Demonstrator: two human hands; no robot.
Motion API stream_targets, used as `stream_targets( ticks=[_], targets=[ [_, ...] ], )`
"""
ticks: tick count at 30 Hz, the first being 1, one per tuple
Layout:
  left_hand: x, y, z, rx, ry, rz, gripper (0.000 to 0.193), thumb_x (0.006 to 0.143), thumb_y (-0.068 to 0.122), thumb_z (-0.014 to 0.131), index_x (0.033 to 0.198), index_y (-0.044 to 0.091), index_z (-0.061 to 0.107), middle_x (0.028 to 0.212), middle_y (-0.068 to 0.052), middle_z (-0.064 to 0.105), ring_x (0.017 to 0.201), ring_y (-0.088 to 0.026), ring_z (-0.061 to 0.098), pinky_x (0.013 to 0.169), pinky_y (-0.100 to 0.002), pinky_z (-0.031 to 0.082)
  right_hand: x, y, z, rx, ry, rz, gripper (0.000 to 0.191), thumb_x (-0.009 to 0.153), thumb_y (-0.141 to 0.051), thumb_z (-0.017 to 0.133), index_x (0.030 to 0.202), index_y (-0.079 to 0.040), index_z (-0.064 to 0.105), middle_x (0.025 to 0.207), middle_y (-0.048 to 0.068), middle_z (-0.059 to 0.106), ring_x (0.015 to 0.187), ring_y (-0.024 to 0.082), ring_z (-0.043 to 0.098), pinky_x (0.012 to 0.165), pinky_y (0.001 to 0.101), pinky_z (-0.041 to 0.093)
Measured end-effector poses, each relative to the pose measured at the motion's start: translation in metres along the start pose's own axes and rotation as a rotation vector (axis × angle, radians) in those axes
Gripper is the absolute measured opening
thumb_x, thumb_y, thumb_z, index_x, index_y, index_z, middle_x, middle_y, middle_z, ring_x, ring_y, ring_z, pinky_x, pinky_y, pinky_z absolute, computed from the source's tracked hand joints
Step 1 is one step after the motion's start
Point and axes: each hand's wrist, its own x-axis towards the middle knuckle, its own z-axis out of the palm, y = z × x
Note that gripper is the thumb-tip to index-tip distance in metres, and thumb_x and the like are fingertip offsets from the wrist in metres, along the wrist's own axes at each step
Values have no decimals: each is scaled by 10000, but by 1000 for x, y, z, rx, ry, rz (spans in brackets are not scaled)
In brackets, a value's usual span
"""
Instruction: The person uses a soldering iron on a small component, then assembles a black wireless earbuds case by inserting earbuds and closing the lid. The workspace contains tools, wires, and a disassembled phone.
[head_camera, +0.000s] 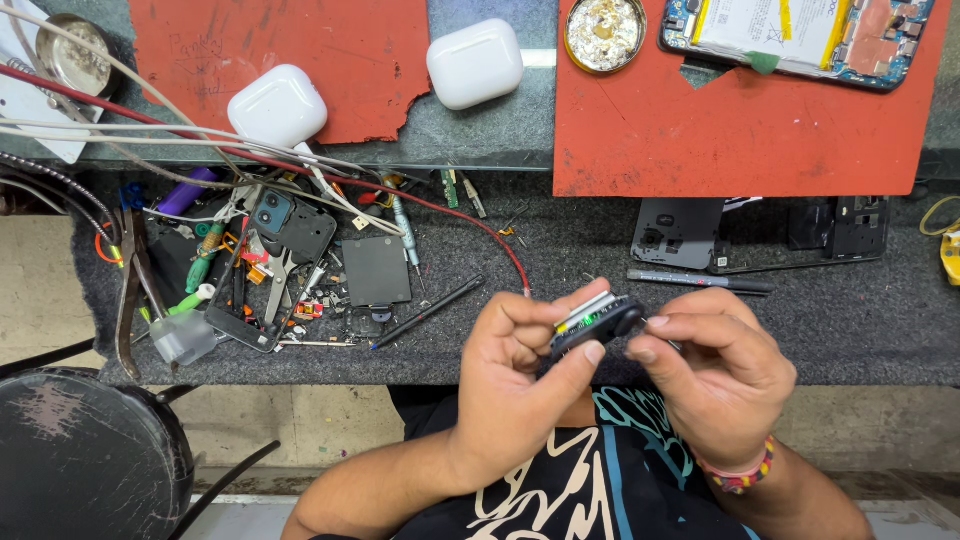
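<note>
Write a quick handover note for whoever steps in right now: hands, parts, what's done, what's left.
Left hand: grips the small black device from below.
Right hand: fingertips pinch the device's right end.
The device is held above the bench edge, its casing open along the top with inner parts showing.
Opened phone lies on the red mat; black tweezers lie on the grey mat.
Left: the device isn't closed yet.

Glossy white plastic cases (277, 106) on rough red mats (745, 125).

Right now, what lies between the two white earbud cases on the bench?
In the head view, between the left white case and the right white case lies the torn edge of a red mat, nothing else.
</note>
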Motion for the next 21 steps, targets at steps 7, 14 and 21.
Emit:
stream_targets(
  ticks=[7, 14, 21],
  targets=[
    [13, -6, -14, -23, 27, -21, 313, 1002, -106, 615, 1247, -9, 447, 1474, -344, 577, 1206, -202, 664, 1037, -299, 536, 21, -7, -51, -694, -198, 199, 240, 850, -109, 817, 1065, -27, 748, 938, 73, 721, 801, 122, 707, 663, 231, 563],
    [15, -15, -17, 63, -35, 82, 320, 1030, -102, 617, 1279, -2, 442, 1517, -314, 565, 1242, -176, 648, 1052, -280, 524, 15, 2, -87, -1101, -372, 569, 368, 760, -284, 828, 1068, -89, 777, 971, 93, 732, 787, 217, 727, 709, 351, 589],
    [23, -16, -22, -72, -3, -107, 461, 1029, -37, 577, 1469, -53, 443, 1474, -262, 575, 1305, -234, 613, 1114, -363, 503, 15, 20, -95, -1157, -415, 646, 289, 786, -256, 812, 1021, -89, 781, 981, 90, 723, 812, 237, 730, 730, 378, 586]
  ],
)
